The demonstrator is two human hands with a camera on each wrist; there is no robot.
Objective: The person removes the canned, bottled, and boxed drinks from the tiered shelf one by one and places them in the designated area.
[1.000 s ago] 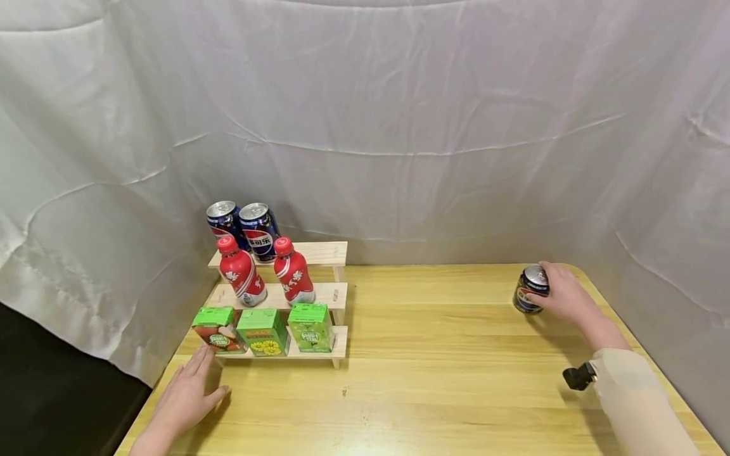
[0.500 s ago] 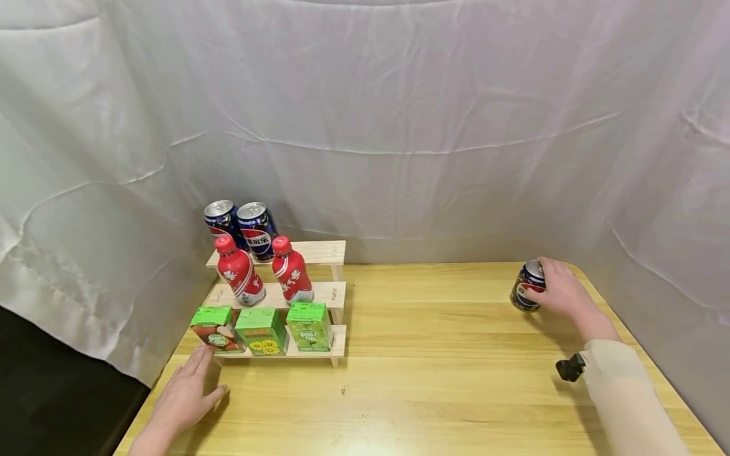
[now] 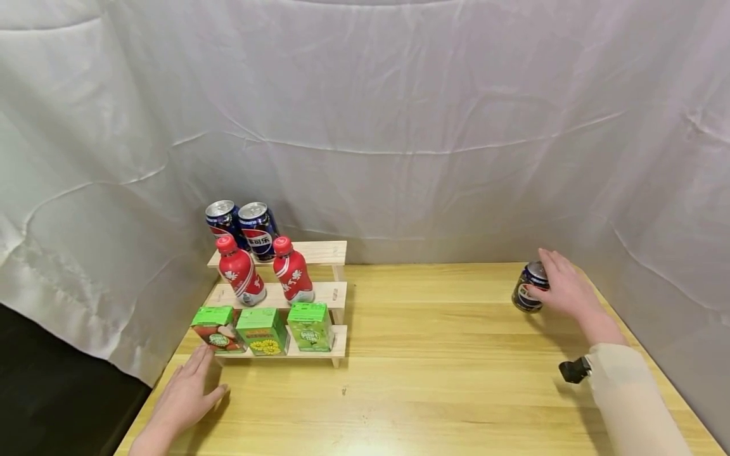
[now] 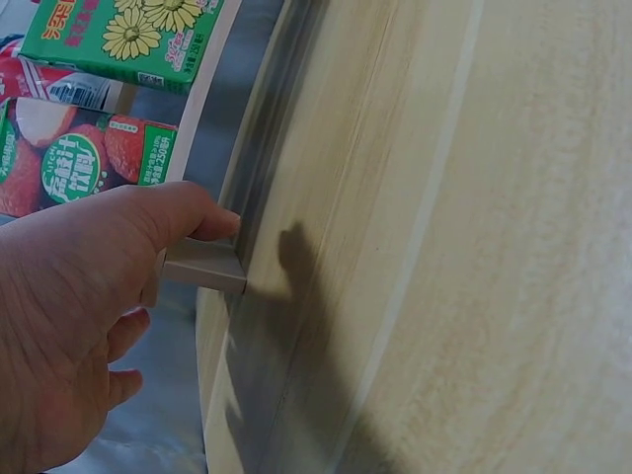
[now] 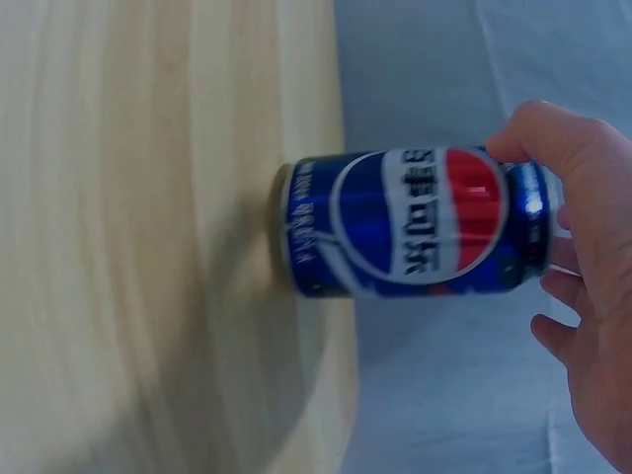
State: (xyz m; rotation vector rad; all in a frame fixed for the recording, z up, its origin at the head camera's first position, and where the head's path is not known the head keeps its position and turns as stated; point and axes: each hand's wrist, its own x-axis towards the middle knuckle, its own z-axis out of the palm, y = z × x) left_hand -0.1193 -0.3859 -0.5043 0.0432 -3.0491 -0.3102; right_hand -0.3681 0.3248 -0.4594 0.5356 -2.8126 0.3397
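Step in hand, by the look of it: taking hold of the Pepsi can point(image 3: 530, 288), upright near the far right corner of the bench point(image 3: 433, 380), well apart from everything else. Wrapped round it from the right with the right grip point(image 3: 561, 291): thumb on the near wall, fingers curved over the top and round the back. Seen from the right wrist view as a thumb tip pressed against the can's upper end, other fingers just behind it. Cannot tell how firm the hold is; no sign of the base off the wood.

Resting flat on the near left of the bench with the left grip point(image 3: 185, 396), released, palm down, thumb against the front foot of the stepped wooden rack point(image 3: 319, 253), grasping nothing.

On that rack: two matching Pepsi cans point(image 3: 242, 221) at the left of the top step, two red bottles point(image 3: 265, 272) on the middle step, three green juice cartons point(image 3: 262, 329) along the bottom.

Called for next, probably: tightening fully round the can's wall before any lift, keeping it upright, and watching the bench edge and the white cloth close behind.
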